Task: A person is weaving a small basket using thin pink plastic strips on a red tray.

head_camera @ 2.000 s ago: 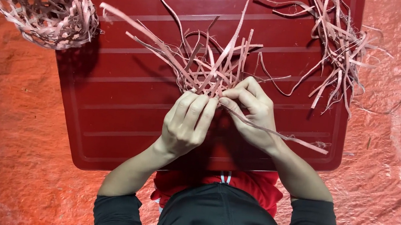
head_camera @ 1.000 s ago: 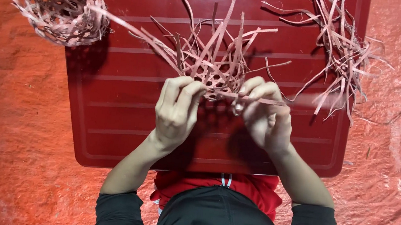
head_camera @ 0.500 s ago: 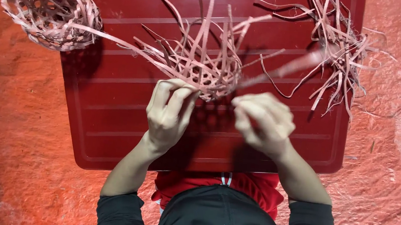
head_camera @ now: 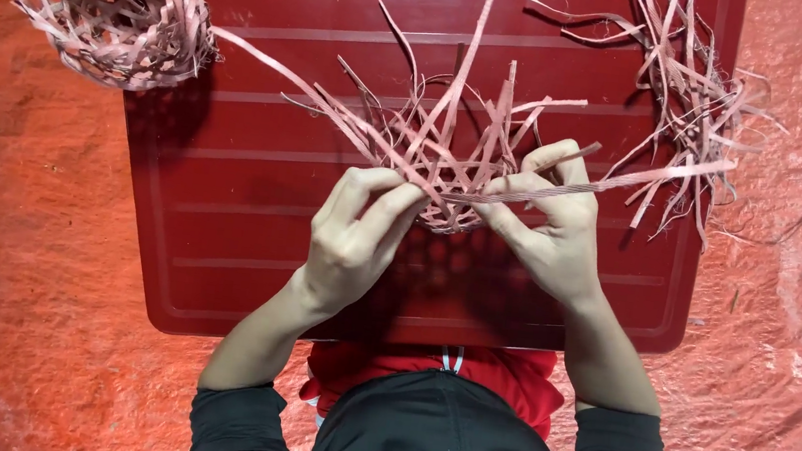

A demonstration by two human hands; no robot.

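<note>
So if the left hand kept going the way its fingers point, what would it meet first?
The left hand points up-right into the half-woven piece of pale flat strips, which its fingertips already touch; beyond lies the dark red ribbed board.

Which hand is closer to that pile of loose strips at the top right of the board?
Right. The right hand sits just left of and below the loose strips; the left hand is farther left, across the half-woven piece.

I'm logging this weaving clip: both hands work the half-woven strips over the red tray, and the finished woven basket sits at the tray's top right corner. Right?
Not quite. The head view shows the finished woven basket at the red tray's top left corner; loose strips lie at the top right. Both the left hand and right hand do work the half-woven piece.
</note>
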